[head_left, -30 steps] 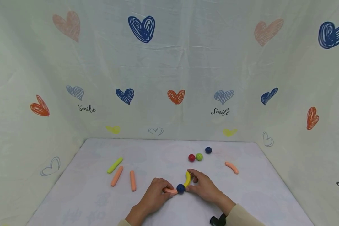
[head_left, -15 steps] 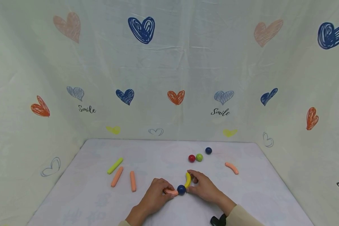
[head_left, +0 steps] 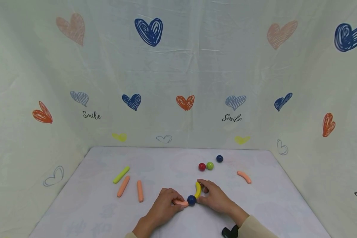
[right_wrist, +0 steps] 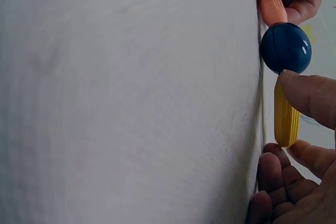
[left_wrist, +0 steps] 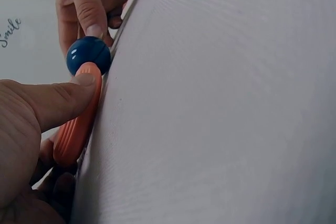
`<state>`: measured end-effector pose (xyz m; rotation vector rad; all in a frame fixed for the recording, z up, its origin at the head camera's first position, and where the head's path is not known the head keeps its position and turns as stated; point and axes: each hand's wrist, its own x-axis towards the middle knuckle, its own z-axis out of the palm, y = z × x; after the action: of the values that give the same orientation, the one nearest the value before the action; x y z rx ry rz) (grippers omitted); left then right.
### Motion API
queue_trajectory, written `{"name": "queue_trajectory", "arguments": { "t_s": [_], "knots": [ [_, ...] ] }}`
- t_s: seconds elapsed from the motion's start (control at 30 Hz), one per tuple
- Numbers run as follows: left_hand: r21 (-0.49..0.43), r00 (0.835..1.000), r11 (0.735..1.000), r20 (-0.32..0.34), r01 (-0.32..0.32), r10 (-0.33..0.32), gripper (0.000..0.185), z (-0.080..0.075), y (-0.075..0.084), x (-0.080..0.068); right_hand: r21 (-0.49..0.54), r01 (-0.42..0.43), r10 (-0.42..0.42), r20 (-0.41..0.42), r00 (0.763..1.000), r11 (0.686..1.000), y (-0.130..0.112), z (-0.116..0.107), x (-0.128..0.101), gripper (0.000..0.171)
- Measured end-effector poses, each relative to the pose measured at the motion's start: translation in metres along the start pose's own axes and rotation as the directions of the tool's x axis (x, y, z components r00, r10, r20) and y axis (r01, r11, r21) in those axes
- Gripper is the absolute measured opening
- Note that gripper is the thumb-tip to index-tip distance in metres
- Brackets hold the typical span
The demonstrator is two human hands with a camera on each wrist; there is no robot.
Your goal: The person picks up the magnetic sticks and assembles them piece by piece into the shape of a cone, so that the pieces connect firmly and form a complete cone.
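1. Step in hand, as I judge it: I am joining two curved sticks at a ball. My left hand (head_left: 163,206) pinches the orange curved stick (head_left: 179,202), thumb on top, its tip against the dark blue ball (head_left: 191,200). My right hand (head_left: 215,198) pinches the yellow curved stick (head_left: 198,189), whose near end meets the same ball from the other side.
2. Location: the joined group lies on the white surface (head_left: 256,211), near the middle of its near edge, between my two hands.
3. Wrist views: the orange stick (left_wrist: 77,121) touches the ball (left_wrist: 88,55); the yellow stick (right_wrist: 286,116) touches it too (right_wrist: 285,48). Whether either joint has seated firmly I cannot tell.
4. Next move, judged: keep both ends pressed squarely onto the ball, so that it does not roll out sideways, then ease off one hand at a time.
5. Count, balls: four in all. One dark blue in hand; toward the far right of the surface a red ball (head_left: 202,166), a green ball (head_left: 209,165) just beside it, and a second dark blue ball (head_left: 219,158).
6. Count, sticks: six in all. Two held; a loose curved orange one (head_left: 244,177) toward the right edge; toward the left edge a straight lime stick (head_left: 121,174) and two straight orange sticks (head_left: 123,185) (head_left: 140,190).
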<state>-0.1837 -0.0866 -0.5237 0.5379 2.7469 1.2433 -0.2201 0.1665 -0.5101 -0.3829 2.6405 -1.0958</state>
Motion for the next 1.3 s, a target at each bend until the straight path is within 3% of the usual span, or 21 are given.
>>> {"name": "queue_trajectory", "arguments": {
  "t_s": [1.3],
  "knots": [
    [0.005, 1.000, 1.000, -0.012, -0.011, 0.011, 0.015, 0.0044, 0.0038, -0.0005, 0.020, 0.034, -0.033, -0.008, 0.999, 0.999, 0.0066, -0.0005, -0.0003, 0.066]
  ]
}}
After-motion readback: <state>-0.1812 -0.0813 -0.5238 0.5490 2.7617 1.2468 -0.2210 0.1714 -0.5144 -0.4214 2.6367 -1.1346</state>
